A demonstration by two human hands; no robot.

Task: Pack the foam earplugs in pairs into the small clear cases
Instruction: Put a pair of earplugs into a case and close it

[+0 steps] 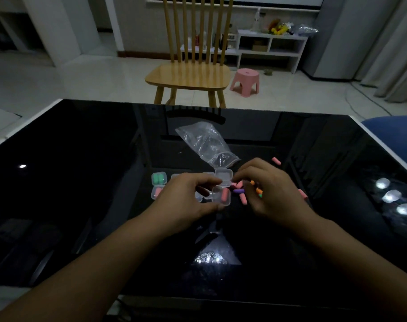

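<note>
My left hand (186, 196) pinches the light open case (221, 195); my right hand (265, 187) pinches a soft pink earplug (235, 184), gently at its middle.

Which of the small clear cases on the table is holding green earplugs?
The closed case farthest to the left, in the farther row, left of the left hand. It holds green plugs; the case below it and the open case show pink.

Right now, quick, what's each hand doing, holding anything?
Left hand: grips the open clear case, which has a pink earplug inside.
Right hand: fingers curled over the loose earplugs; whether it pinches one cannot be told.
</note>
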